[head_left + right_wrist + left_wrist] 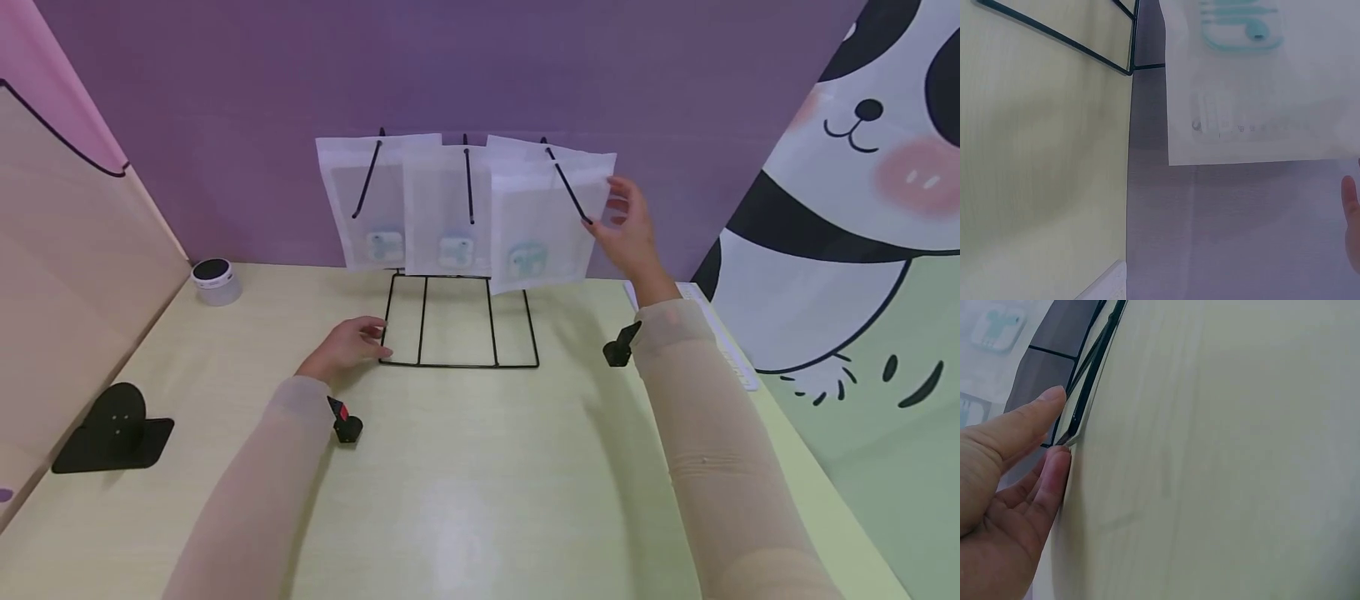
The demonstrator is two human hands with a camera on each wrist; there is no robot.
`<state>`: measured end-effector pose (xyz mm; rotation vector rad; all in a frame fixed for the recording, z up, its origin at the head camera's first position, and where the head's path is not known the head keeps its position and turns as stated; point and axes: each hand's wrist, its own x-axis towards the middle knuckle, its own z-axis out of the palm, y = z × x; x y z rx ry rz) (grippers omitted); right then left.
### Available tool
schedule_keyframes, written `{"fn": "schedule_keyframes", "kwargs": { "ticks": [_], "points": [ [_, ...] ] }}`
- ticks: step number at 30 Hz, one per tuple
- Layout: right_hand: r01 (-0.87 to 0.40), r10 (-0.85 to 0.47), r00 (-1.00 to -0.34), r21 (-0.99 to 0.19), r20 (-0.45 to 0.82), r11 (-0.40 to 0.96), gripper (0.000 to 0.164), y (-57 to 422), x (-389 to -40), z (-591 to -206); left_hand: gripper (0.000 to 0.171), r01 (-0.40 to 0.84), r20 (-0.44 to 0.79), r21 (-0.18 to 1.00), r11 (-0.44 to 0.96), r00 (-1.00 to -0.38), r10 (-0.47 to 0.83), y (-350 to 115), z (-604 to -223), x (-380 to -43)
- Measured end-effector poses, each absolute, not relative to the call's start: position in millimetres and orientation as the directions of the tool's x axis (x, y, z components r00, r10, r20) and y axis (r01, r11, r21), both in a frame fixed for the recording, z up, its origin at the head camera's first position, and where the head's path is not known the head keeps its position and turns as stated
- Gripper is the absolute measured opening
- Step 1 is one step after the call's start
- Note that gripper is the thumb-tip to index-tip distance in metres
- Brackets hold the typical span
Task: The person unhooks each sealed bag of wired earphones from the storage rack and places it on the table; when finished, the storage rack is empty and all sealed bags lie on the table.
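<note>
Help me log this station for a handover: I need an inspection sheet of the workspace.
Surface: pale table with faint grain.
Job's things: black wire rack; three white packets hang from its hooks, earphone shapes showing through.
Clutter: black stand and dark-lidded tub at left; white keyboard-like item at right, partly hidden.
Hands: left hand holds the rack's near left corner; right hand is at the right packet's outer edge, grip unclear.
Cables: nothing seen loose.
Surroundings: purple wall behind, panda mural at right.

A purple wall backs the pale tabletop; a panda picture covers the right wall.
</note>
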<state>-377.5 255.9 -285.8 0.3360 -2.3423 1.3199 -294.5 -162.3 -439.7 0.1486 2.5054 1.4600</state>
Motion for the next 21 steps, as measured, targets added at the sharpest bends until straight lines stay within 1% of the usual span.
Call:
{"fn": "schedule_keyframes", "kwargs": {
  "ticks": [4, 10, 17, 21],
  "points": [
    [-0.421, 0.006, -0.868, -0.744, 0.496, 0.519, 0.062, 254, -377, -286, 0.058, -0.042, -0.17, 0.852, 0.521, -0.965, 0.199, -162, -440, -295],
    [-0.463, 0.021, -0.839, -0.733, 0.544, 0.499, 0.059, 252, -375, -287, 0.056, -0.03, -0.189, 0.846, 0.532, -0.951, 0.245, -166, -440, -296],
    [-0.471, 0.06, -0.823, -0.738, 0.565, 0.484, 0.052, 250, -368, -284, 0.059, -0.058, -0.212, 0.859, 0.509, -0.945, 0.249, -167, -439, -299],
    [-0.476, 0.058, -0.817, -0.728, 0.574, 0.493, 0.049, 249, -362, -283, 0.059, -0.073, -0.22, 0.868, 0.491, -0.943, 0.249, -167, -441, -298]
  ]
}}
